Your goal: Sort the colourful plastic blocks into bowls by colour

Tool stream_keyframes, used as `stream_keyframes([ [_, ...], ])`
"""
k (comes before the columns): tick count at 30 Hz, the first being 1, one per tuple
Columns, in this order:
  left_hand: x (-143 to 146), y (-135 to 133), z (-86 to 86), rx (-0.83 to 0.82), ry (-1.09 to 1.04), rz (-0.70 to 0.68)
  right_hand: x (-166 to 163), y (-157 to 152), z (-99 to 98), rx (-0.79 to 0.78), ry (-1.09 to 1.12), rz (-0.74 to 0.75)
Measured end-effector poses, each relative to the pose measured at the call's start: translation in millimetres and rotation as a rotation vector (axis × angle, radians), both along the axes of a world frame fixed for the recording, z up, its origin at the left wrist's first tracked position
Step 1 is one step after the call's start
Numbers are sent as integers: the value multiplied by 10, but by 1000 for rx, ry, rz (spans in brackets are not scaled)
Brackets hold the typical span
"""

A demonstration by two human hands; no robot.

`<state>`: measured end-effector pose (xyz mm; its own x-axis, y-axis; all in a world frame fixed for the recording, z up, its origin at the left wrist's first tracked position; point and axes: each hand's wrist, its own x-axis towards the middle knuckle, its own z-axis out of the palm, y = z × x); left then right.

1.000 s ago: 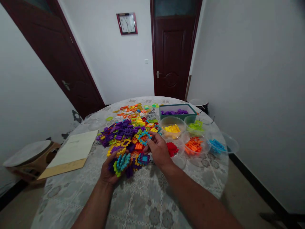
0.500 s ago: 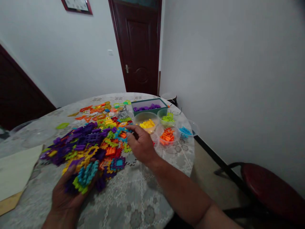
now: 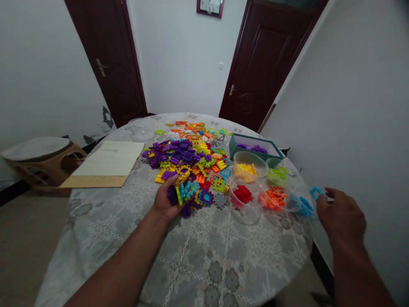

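Note:
My left hand (image 3: pixel 166 200) is closed around several plastic building pieces (image 3: pixel 189 190), blue, lime and dark purple, at the near edge of a mixed pile (image 3: pixel 179 153). At the far right, my right hand (image 3: pixel 343 215) pinches a blue notched building piece (image 3: pixel 316 193) between thumb and fingers. That piece hangs just right of a clear bowl of blue pieces (image 3: pixel 303 206). Beside it stand clear bowls with orange pieces (image 3: pixel 275 198), red pieces (image 3: pixel 242 194), yellow pieces (image 3: pixel 246 170) and lime pieces (image 3: pixel 277 174).
A green-rimmed box (image 3: pixel 231 147) with purple pieces stands behind the bowls. A pale sheet on a brown folder (image 3: pixel 105 164) lies at the left of the round, cloth-covered table (image 3: pixel 191 256). A wooden stool (image 3: pixel 38 157) stands beyond the table's left edge.
My right hand has carried a blue piece from the pile over to the right, near the blue bowl. The left hand still holds its pieces. The camera view has turned left.

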<state>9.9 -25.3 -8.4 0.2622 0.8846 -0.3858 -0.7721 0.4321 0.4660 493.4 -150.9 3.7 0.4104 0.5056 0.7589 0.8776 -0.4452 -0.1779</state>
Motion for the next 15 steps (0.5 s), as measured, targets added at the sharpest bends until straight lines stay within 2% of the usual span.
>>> stream_keyframes([
  [2, -2, -8, 7, -24, -7, 8, -116, 26, 19, 20, -16, 20],
  [5, -17, -1, 4, -59, -32, 6, -685, 104, 97, 42, 78, 158],
  [7, -28, 9, -6, -60, -61, -5, -1238, 162, 128, -6, 235, 352],
  [11, -35, 8, -16, -29, -93, -46, -2314, 288, 66, -203, 401, 900],
  [13, -32, -3, -12, -20, -90, -72, -2680, 374, 7, -269, 425, 1070],
  [15, -29, -15, -6, -20, -93, -100, -2899, 468, -42, -299, 409, 1161],
])
